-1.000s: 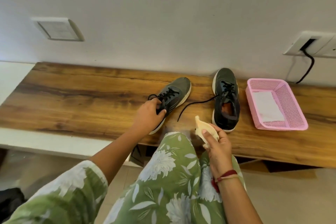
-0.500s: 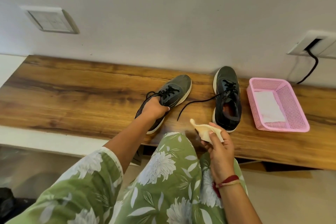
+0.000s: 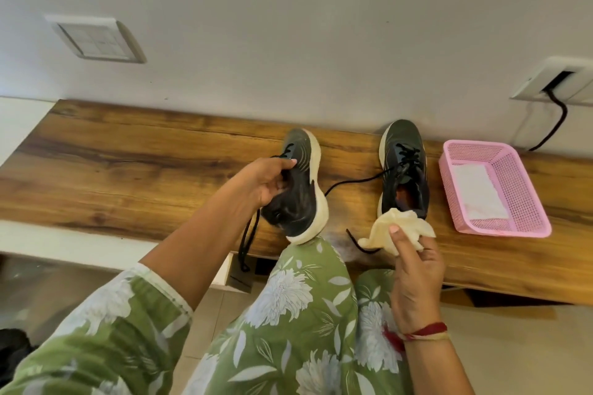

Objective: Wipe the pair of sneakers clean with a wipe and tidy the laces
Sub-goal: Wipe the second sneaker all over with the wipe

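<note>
My left hand (image 3: 268,181) grips the left dark grey sneaker (image 3: 296,189) at its collar. The shoe is lifted and turned on its side, its white sole facing right, its heel touching my knee. Its black laces (image 3: 247,239) hang loose below the bench edge. The right sneaker (image 3: 403,167) stands flat on the wooden bench (image 3: 128,176), toe toward the wall, with one untied lace trailing left. My right hand (image 3: 414,261) pinches a crumpled cream wipe (image 3: 393,231) in front of that shoe's heel.
A pink plastic basket (image 3: 526,189) with a white wipe lying inside sits on the bench at the right. A black cable (image 3: 556,119) runs from a wall socket down behind it. My green floral-clad knees sit below the bench edge.
My left hand has lifted the left sneaker off the bench and turned it on its side toward me. My right hand has kept hold of the wipe in about the same place.
</note>
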`<move>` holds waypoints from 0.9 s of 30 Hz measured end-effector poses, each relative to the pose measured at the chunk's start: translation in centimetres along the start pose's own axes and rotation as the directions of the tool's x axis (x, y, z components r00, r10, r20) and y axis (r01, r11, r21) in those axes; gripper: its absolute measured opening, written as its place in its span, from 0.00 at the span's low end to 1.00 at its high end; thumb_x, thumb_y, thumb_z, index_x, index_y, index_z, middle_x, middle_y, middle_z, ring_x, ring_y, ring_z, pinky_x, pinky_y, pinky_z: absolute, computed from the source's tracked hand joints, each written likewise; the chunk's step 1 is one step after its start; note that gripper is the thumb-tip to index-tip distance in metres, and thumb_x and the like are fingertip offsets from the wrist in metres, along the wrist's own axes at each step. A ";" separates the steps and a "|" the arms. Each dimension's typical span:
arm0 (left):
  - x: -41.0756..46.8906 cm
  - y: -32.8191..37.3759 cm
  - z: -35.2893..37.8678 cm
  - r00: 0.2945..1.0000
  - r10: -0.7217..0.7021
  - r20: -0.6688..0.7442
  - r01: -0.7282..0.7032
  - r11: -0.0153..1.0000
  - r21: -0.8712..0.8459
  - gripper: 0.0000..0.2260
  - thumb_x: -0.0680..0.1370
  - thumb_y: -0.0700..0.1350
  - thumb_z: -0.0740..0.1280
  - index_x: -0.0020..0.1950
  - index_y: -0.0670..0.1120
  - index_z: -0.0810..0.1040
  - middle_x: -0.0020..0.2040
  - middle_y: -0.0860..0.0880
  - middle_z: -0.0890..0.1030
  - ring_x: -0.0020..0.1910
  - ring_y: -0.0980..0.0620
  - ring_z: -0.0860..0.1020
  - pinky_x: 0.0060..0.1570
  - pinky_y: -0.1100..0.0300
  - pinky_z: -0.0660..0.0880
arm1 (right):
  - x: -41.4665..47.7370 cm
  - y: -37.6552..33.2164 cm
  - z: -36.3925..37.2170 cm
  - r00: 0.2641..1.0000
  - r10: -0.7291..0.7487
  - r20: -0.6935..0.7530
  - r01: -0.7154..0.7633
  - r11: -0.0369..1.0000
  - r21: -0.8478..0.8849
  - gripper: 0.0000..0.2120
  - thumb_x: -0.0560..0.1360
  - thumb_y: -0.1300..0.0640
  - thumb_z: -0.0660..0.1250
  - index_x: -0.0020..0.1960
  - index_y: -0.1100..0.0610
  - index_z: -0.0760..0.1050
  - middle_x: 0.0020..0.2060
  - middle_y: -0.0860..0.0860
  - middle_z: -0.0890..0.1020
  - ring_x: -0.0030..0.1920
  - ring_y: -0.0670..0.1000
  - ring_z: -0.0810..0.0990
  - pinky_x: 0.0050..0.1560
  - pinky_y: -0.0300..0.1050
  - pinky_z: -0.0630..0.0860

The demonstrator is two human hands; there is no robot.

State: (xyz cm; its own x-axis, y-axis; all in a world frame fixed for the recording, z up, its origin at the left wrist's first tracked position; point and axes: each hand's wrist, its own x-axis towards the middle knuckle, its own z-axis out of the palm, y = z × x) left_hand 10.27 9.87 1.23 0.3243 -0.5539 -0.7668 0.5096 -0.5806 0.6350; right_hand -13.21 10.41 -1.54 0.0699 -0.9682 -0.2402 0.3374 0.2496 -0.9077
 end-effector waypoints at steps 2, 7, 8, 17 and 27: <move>-1.4 0.7 0.4 0.998 -0.021 0.064 0.020 1.000 0.008 0.12 0.80 0.44 0.62 0.61 0.40 0.73 0.42 0.44 0.80 0.37 0.49 0.79 0.36 0.54 0.77 | -0.4 -1.6 0.3 0.999 -0.038 0.017 0.038 0.999 -0.019 0.18 0.59 0.51 0.73 0.49 0.51 0.78 0.42 0.45 0.84 0.44 0.44 0.82 0.40 0.36 0.78; -5.2 1.0 2.0 0.988 -0.020 0.151 0.014 0.999 0.041 0.04 0.79 0.40 0.63 0.49 0.41 0.76 0.41 0.45 0.78 0.37 0.52 0.77 0.33 0.59 0.78 | -2.0 -4.5 1.9 0.985 -0.137 0.107 0.148 0.983 -0.107 0.10 0.72 0.65 0.68 0.46 0.50 0.79 0.47 0.50 0.83 0.49 0.49 0.81 0.48 0.43 0.78; -6.0 0.8 2.4 0.986 -0.021 0.168 0.015 0.999 0.041 0.04 0.79 0.39 0.63 0.46 0.41 0.76 0.39 0.46 0.76 0.35 0.53 0.75 0.31 0.63 0.77 | -2.5 -4.9 2.3 0.983 -0.140 0.115 0.151 0.983 -0.099 0.10 0.72 0.65 0.68 0.46 0.51 0.79 0.46 0.50 0.83 0.49 0.50 0.81 0.49 0.44 0.78; -9.9 -1.8 3.5 0.916 0.157 0.369 -0.209 0.972 0.105 0.15 0.69 0.43 0.74 0.52 0.39 0.79 0.47 0.44 0.82 0.44 0.50 0.81 0.44 0.62 0.80 | -4.6 -4.2 2.8 0.993 -0.109 -0.034 0.104 0.987 -0.121 0.10 0.74 0.64 0.68 0.38 0.52 0.80 0.35 0.47 0.82 0.36 0.46 0.80 0.36 0.39 0.76; -9.2 -3.9 2.3 0.731 0.534 0.425 -0.664 0.702 0.260 0.14 0.76 0.37 0.67 0.62 0.43 0.77 0.53 0.51 0.82 0.50 0.59 0.80 0.48 0.67 0.76 | -5.5 -2.6 3.8 0.986 -0.097 -0.139 0.094 0.995 -0.029 0.09 0.74 0.64 0.66 0.44 0.51 0.81 0.44 0.51 0.84 0.49 0.54 0.81 0.54 0.54 0.77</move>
State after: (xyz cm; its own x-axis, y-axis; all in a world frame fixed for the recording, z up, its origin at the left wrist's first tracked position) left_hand 3.53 15.83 6.02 0.1699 -0.9686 -0.1815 -0.0644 -0.1947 0.9787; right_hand -10.88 14.96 3.49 -0.0942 -0.9759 -0.1968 0.3149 0.1583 -0.9358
